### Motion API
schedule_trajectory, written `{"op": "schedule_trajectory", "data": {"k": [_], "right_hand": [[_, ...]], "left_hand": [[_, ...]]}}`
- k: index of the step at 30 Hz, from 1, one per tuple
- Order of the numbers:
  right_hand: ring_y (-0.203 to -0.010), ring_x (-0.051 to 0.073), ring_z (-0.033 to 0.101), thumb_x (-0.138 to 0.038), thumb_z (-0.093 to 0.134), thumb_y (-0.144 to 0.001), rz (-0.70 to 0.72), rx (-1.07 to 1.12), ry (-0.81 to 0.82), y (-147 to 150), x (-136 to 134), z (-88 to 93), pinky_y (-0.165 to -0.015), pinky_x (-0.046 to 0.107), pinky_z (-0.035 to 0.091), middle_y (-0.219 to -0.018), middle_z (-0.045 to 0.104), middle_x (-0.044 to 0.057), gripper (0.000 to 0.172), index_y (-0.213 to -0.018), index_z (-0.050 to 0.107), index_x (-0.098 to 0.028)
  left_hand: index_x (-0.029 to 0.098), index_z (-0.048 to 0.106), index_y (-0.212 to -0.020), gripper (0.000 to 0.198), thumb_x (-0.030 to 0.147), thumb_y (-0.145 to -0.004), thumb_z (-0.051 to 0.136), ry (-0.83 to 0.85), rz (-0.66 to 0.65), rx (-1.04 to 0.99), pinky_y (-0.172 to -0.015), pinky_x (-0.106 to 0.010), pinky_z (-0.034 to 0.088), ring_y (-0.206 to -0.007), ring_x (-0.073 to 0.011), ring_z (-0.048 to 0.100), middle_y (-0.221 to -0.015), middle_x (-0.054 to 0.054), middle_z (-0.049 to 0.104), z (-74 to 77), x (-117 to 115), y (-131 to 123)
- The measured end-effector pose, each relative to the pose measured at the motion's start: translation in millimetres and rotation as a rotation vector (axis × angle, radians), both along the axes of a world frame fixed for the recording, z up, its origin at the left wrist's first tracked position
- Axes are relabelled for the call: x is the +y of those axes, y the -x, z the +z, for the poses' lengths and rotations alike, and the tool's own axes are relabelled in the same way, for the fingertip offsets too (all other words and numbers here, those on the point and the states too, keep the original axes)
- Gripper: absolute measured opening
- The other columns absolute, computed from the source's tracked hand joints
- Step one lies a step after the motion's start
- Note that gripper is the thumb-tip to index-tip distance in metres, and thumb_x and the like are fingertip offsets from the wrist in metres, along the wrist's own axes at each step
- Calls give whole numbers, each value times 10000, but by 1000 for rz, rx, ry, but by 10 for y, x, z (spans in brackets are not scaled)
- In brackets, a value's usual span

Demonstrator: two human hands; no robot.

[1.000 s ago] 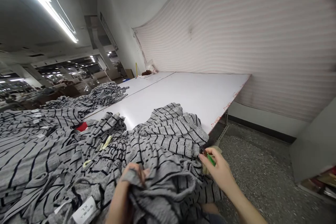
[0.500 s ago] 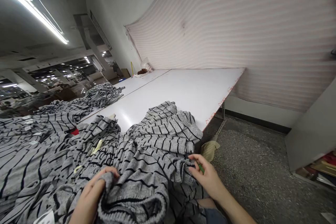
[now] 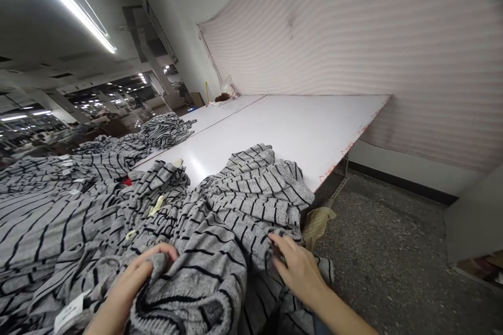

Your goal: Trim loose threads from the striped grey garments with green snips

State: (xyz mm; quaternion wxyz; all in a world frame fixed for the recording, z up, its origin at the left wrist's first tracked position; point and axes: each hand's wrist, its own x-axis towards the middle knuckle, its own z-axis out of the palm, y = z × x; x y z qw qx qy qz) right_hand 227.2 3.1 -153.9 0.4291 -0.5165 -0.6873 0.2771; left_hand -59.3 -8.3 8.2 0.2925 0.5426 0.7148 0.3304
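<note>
Two hands, L (image 3: 128,277), R (image 3: 298,269), on striped knit (image 3: 192,277), R moved in, prob. gripping.

Grey knit garments (image 3: 212,230) with thin black stripes, on a white table (image 3: 283,136)

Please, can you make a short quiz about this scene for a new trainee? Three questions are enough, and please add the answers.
1. True or false: the left hand grips the grey striped knit fabric.
2. What colour is the small patch among the garments, near the table edge?
A) green
B) red
C) blue
3. Which hand is nearer to the white label?

Key: 1. True. 2. B. 3. The left hand.
</note>
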Motion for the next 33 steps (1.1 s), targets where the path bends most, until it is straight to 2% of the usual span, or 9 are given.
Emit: {"op": "schedule_trajectory", "data": {"k": [3, 8, 11, 15, 17, 19, 23, 28, 33], "right_hand": [[-822, 193, 615, -263, 452, -855, -137, 29, -19, -106, 422, 59, -713, 283, 472, -943, 656, 74, 282, -1048, 638, -177], [-540, 158, 486, -520, 521, -801, -362, 81, 26, -412, 1125, 182, -525, 248, 362, -574, 551, 17, 382, -750, 630, -157], [-529, 145, 466, -579, 501, -798, -361, 112, 22, -454, 1148, 151, -515, 238, 346, -549, 533, 3, 441, -679, 606, -167], [-666, 164, 560, -556, 448, -848, -312, 173, 6, -435, 944, 55, -608, 241, 425, -741, 640, 30, 446, -859, 655, -161], [-748, 176, 587, -532, 459, -849, -306, 193, -4, -436, 868, 36, -679, 255, 450, -843, 660, 47, 436, -958, 654, -158], [-804, 191, 590, -508, 489, -832, -325, 195, -19, -435, 828, 44, -738, 279, 452, -884, 656, 64, 421, -989, 644, -150], [-858, 219, 566, -484, 521, -812, -397, 170, -67, -400, 800, 110, -785, 318, 428, -892, 626, 86, 370, -928, 624, -148], [-788, 203, 557, -497, 505, -820, -435, 166, -106, -362, 749, 195, -729, 290, 417, -789, 606, 65, 347, -756, 587, -166], [-667, 165, 563, -499, 519, -828, -408, 225, -60, -333, 635, 266, -650, 248, 423, -705, 610, 26, 335, -788, 586, -173]], "left_hand": [[196, 592, -626, 288, 462, -693, 505, 96, -123, 78, -572, -248, 399, -629, -196, 498, -635, -11, 568, 26, -94, -38], [214, 533, -676, 102, 272, -723, 464, 199, -281, 566, -629, -270, 404, -646, -213, 567, -617, -3, 583, -141, -141, -274], [220, 592, -867, 178, 252, -779, 441, 100, -381, 903, -689, -333, 431, -731, -252, 621, -755, -54, 664, -327, -164, -480], [231, 644, -1003, 347, 112, -729, 467, -315, -769, 1134, -907, -441, 402, -1039, -306, 581, -1152, -104, 640, -414, -168, -685], [223, 628, -1093, 464, 54, -692, 466, -340, -939, 1066, -929, -390, 412, -1073, -276, 574, -1224, -99, 610, -365, -150, -762], [214, 638, -1080, 464, 60, -663, 503, -195, -980, 944, -860, -332, 455, -970, -248, 615, -1133, -95, 650, -276, -129, -843], [247, 663, -1012, 319, 255, -695, 624, 57, -885, 719, -739, -329, 465, -845, -271, 634, -939, -77, 685, -89, -60, -1042], [247, 658, -921, 199, 359, -823, 525, 131, -749, 444, -689, -310, 434, -786, -237, 620, -828, -35, 678, 74, 214, -1171], [192, 628, -925, 281, 441, -855, 521, 318, -671, -171, -791, -316, 470, -858, -202, 634, -901, -46, 692, 86, 531, -1036]]}}
